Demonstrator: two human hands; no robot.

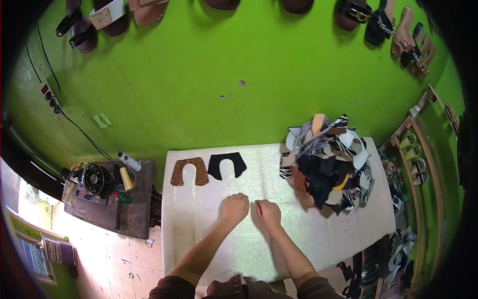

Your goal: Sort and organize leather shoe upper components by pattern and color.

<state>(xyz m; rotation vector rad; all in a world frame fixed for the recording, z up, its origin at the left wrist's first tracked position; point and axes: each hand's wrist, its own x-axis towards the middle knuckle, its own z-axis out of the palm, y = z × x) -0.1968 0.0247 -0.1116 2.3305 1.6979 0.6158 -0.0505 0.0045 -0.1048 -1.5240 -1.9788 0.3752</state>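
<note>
Closed left hand [235,208] and closed right hand [268,214], near each other at white table [328,244]; whether empty, impossible to tell. Beyond left hand, black arched cutout [240,166]; just left of it, brown spotted cutout [200,174]. Toward right, heaped multicoloured scraps [323,172].

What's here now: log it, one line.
left hand: curled, near black cutout; right hand: curled, apart from left; spotted cutout: left of black; scrap heap: on table, right

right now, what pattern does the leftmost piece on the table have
The leftmost piece is brown with dark spots; head view shows it best.
</note>
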